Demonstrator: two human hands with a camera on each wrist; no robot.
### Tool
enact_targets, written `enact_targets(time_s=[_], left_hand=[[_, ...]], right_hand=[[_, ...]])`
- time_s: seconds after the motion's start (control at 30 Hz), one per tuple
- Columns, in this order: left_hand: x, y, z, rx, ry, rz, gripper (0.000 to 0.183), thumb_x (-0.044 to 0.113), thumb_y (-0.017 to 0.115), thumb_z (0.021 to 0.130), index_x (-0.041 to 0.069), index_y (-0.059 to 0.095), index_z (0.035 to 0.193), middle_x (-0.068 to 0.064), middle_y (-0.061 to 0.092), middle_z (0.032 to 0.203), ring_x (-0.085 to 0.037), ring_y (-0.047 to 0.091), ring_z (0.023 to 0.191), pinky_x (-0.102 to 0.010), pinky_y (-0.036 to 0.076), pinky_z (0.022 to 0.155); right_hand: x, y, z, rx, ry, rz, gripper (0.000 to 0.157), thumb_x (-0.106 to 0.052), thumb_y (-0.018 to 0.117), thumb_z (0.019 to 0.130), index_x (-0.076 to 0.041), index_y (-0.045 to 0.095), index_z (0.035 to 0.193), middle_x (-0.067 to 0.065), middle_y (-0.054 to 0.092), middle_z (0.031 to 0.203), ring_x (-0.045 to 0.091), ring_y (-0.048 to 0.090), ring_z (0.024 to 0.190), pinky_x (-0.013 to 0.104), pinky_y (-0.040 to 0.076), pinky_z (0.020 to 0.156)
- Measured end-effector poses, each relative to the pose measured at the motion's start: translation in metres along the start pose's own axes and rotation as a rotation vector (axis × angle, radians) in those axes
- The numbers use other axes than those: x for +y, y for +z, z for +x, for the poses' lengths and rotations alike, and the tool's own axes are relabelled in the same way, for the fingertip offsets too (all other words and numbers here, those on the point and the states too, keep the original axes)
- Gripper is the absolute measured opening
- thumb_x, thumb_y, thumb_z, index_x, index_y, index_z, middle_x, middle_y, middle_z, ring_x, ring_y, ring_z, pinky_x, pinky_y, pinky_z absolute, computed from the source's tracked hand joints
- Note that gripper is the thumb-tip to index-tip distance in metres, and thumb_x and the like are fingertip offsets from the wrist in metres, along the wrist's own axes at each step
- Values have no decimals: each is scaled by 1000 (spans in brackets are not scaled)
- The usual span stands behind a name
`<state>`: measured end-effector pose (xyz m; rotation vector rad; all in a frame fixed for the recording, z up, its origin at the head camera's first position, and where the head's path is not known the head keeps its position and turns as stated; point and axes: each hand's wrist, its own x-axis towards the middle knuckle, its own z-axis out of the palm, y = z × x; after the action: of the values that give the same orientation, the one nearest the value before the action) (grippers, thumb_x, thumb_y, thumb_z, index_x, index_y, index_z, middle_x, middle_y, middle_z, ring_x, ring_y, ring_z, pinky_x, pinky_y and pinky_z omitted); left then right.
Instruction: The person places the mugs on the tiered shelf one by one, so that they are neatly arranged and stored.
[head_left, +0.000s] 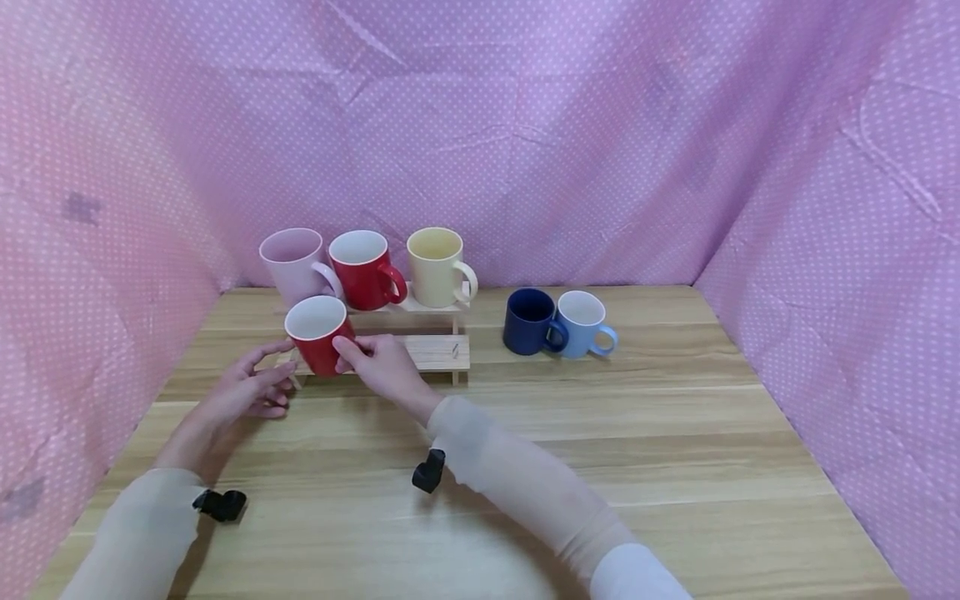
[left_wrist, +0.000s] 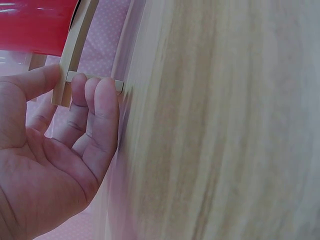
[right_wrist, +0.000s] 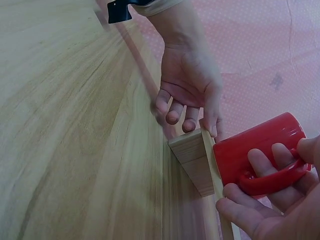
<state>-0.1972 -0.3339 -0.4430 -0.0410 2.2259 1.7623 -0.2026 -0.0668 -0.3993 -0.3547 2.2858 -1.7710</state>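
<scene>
My right hand holds a red mug with a white inside, its fingers about the handle, as the right wrist view shows. The mug stands upright at the left end of the lower shelf of a two-tier wooden rack, its base at or just over the plank. At that same end my left hand grips the rack's edge, thumb and fingers on the plank end. On the upper shelf sit a pink mug, another red mug and a pale yellow mug.
To the right of the rack, a dark blue mug and a light blue mug stand close together on the wooden table. Pink dotted cloth hangs behind and along both sides.
</scene>
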Motion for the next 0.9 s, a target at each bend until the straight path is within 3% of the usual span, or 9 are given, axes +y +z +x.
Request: enact_targets(time_s=[0.5,0.67,0.9], left_hand=[[0,-1,2,-4,0,-18,42,36,62,103,38,44,141,-1,65,88,-15,65,70,-38,64,68],[0,0,2,-5,3,-16,45,37,61,103,36,42,144,-3,65,89,-15,65,70,-38,64,67],[-4,1,1,2,7,-39,41,34,61,103,36,44,140,-2,66,86,-14,64,68,-37,63,65]], right_hand=[[-4,-6,0,-22,30,16,33,-47,64,99,-19,80,98,-10,75,87,6,65,93,29,54,85],[-2,-5,0,-16,63,51,31,-47,64,99,-20,79,99,-10,74,89,11,65,93,34,57,86],[4,-14,-6,-90,83,152,37,-38,69,98,-13,68,125,4,73,108,17,68,92,47,60,88]])
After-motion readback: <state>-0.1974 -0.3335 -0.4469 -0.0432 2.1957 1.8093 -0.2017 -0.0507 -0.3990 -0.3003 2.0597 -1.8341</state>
